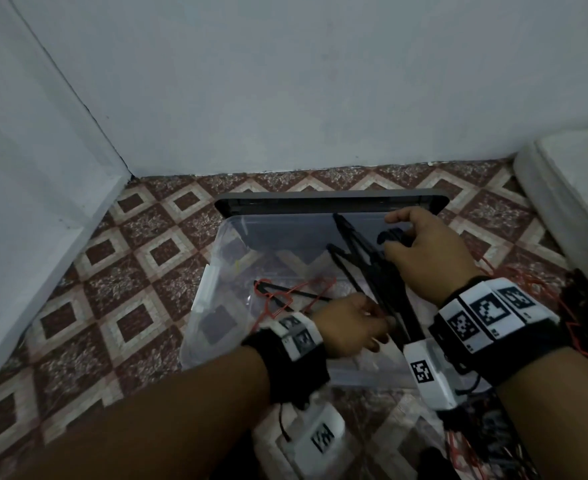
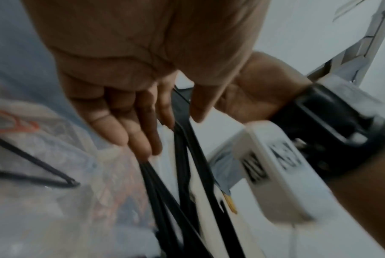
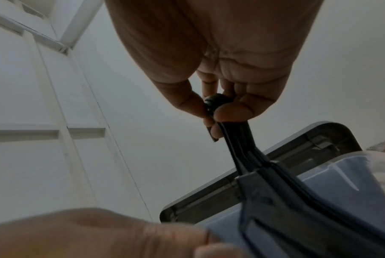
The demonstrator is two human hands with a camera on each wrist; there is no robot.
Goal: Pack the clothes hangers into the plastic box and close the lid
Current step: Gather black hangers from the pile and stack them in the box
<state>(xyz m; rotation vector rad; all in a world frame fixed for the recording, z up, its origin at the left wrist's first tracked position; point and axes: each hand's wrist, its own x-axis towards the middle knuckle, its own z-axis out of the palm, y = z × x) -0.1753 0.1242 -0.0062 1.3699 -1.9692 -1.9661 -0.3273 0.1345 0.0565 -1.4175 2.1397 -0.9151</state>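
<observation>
Left hand (image 1: pixel 349 325) steadies black hangers (image 1: pixel 372 268) | right hand (image 1: pixel 424 251) pinches hooks | over box (image 1: pixel 209 278)

The head camera looked steeply down from above both forearms at the clear plastic box (image 1: pixel 213 271) on the tiled floor (image 1: pixel 88 282), facing a wall corner. The left wrist camera sat close under the left hand (image 2: pixel 129 73), looking along its fingers (image 2: pixel 120 129) into the box. The right wrist camera looked up along the right hand (image 3: pixel 220 61) toward the wall and the raised lid (image 3: pixel 297 153), very near. All three views shared the bundle of black hangers (image 1: pixel 365 258).
</observation>
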